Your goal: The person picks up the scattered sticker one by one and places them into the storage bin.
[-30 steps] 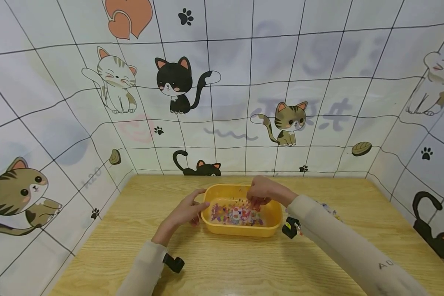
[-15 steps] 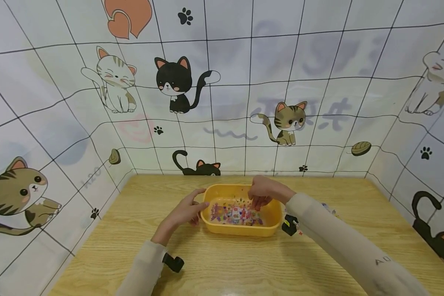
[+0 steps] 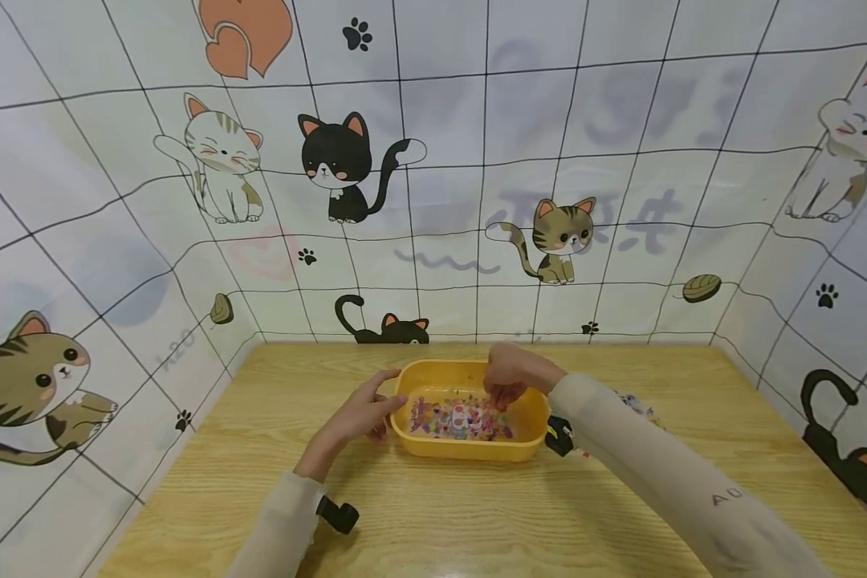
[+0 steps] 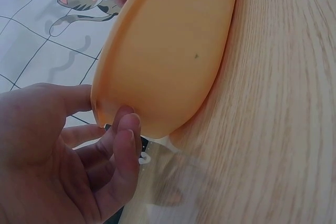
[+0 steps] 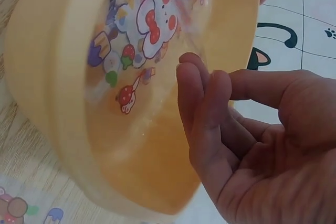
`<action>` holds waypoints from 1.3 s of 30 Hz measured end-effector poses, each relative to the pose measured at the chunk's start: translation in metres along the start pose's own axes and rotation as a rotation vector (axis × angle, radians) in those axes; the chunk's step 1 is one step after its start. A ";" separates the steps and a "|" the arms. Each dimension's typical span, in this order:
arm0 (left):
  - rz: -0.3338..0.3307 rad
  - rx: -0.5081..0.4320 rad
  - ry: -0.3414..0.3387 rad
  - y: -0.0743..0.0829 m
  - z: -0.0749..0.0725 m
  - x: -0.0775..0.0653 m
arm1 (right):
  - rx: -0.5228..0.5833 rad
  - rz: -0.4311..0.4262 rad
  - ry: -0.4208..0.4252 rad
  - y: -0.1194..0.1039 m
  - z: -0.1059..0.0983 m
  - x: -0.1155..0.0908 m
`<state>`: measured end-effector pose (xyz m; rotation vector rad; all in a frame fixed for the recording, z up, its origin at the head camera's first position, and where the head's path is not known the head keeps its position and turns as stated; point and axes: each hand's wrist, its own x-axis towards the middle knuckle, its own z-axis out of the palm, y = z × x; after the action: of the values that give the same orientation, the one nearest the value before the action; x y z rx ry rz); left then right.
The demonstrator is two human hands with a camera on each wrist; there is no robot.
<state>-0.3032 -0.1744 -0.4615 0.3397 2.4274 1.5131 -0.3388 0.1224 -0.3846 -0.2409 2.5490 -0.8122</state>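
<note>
A yellow plastic basin (image 3: pixel 470 449) stands on the wooden table. My left hand (image 3: pixel 357 413) grips its left end; in the left wrist view the thumb lies over the rim and the other fingers curl against the outer wall. Inside the basin lies clear plastic printed with cartoons (image 5: pixel 157 22), among them a white bunny, a strawberry and a popsicle. Small colourful bits show with it. My right hand (image 3: pixel 513 373) reaches over the far right rim. In the right wrist view its thumb and fingertips (image 5: pixel 189 80) pinch together beside the clear plastic, apparently on its edge, which is hard to see.
To the right of the basin, more printed clear plastic (image 3: pixel 636 405) lies on the table (image 3: pixel 433 514), partly hidden by the right sleeve (image 3: pixel 643 449). A cat-patterned wall covering (image 3: pixel 448 201) stands behind the table and along both sides.
The right hand stays over the basin and shifts only slightly, its sleeve drawing a little to the left. The bunny print lies at a slightly different angle. The left hand keeps its place.
</note>
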 end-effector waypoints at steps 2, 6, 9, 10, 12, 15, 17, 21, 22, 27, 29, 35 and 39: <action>0.000 0.001 -0.001 0.000 0.000 0.000 | -0.015 0.008 0.001 0.001 0.001 0.002; 0.000 0.000 -0.002 0.000 0.000 0.000 | 0.001 0.032 -0.009 0.002 0.002 0.003; 0.002 0.000 0.000 0.001 0.001 -0.001 | -0.004 0.045 -0.005 0.004 0.003 0.005; 0.003 0.000 0.000 0.002 0.001 -0.002 | -0.009 0.055 0.001 0.004 0.004 0.006; 0.005 0.002 0.000 0.002 0.001 -0.002 | -0.028 0.059 0.011 0.005 0.005 0.007; 0.009 0.001 -0.004 0.002 0.000 -0.002 | -0.051 0.066 0.018 0.004 0.005 0.009; 0.008 0.000 -0.007 0.001 -0.001 -0.002 | -0.061 0.059 0.016 0.004 0.004 0.008; 0.003 -0.002 -0.009 0.000 -0.001 -0.001 | -0.068 0.059 0.008 0.002 0.004 0.009; 0.000 -0.001 -0.008 -0.001 -0.001 0.000 | -0.072 0.063 0.007 0.001 0.004 0.009; -0.005 0.009 -0.008 -0.001 -0.001 0.000 | -0.113 0.091 -0.004 0.001 0.005 0.010; -0.007 0.015 -0.008 -0.001 -0.001 0.000 | -0.126 0.100 -0.010 0.000 0.005 0.009; -0.001 0.021 -0.011 -0.001 -0.002 -0.001 | -0.155 0.134 -0.034 0.001 0.007 0.011; 0.000 0.022 -0.010 -0.001 -0.001 -0.001 | -0.176 0.172 -0.034 0.002 0.008 0.013</action>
<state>-0.3025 -0.1759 -0.4619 0.3509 2.4378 1.4818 -0.3465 0.1164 -0.3963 -0.0876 2.5684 -0.5162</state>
